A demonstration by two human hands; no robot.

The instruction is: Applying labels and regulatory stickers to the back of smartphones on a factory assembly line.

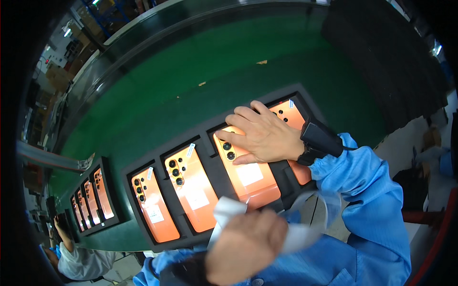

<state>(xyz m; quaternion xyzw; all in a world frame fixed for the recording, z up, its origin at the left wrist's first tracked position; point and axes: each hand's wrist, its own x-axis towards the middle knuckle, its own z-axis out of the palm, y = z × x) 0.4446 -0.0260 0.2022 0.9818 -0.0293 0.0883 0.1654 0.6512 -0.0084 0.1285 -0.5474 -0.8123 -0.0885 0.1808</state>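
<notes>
Orange smartphones lie back up in the slots of a black tray (126, 183). My right hand (267, 133) rests with fingers spread on the third phone (260, 190) from the left, thumb and forefinger beside its camera lenses. A white square sticker shows on that phone's back. My left hand (248, 245), blurred by motion, is closed around a white strip (229, 212) over the tray's near edge. A translucent curled part of the strip trails right. The first phone (164, 229) and second phone (202, 217) carry white squares too. My right forearm partly covers the fourth phone (292, 112).
The tray sits on a green conveyor belt (157, 119) with a dark rail behind. Farther left is a second black tray (112, 202) of orange phones, with a person in a light sleeve (88, 262) near it. A tall black stack (377, 52) stands at the right.
</notes>
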